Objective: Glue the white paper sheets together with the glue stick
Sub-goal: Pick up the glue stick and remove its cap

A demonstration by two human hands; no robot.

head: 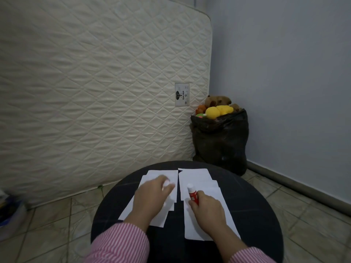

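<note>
Now my right hand [206, 207] grips the red glue stick [193, 195] upright over the right paper sheets [197, 177] on the round table [252, 205]; my blurred left hand [152, 194] pinches its white cap [167, 184] above the left sheets [161, 172].

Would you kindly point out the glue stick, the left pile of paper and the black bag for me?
glue stick [193, 194], head view, on its red label.
left pile of paper [153, 174], head view, on the bare top sheet beyond the fingers.
black bag [220, 141], head view, on its front side.
</note>
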